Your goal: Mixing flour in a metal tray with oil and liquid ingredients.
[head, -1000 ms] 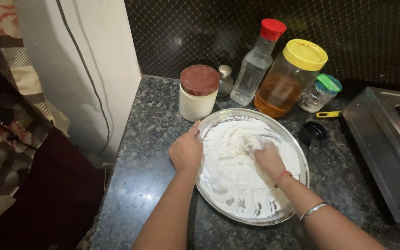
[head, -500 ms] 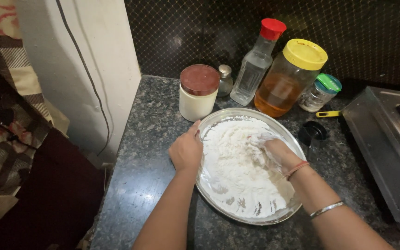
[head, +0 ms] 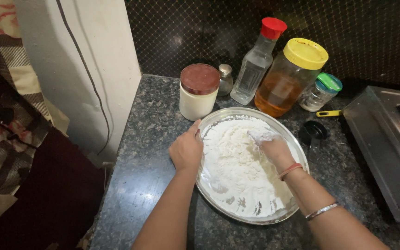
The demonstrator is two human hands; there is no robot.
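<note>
Two hands at frame centre | we note left hand [head: 187, 150] clasping the steel plate [head: 281, 216] at its left rim | right hand [head: 274, 147], fingers loosely curled, sunk in flour [head: 237, 166] | flour lies directly beneath right fingertips, nearer that hand.

Behind the steel plate [head: 218, 209], 5 containers crowd the back wall: a brown-lidded jar [head: 198, 92] just beside the rim, a small shaker [head: 225, 79], a red-capped bottle [head: 257, 65], a yellow-lidded jar [head: 290, 78] and a green-lidded jar [head: 320, 91]. A black cup [head: 312, 133] and the stove [head: 385, 148] block the right. Bare counter [head: 144, 157] lies left.
</note>
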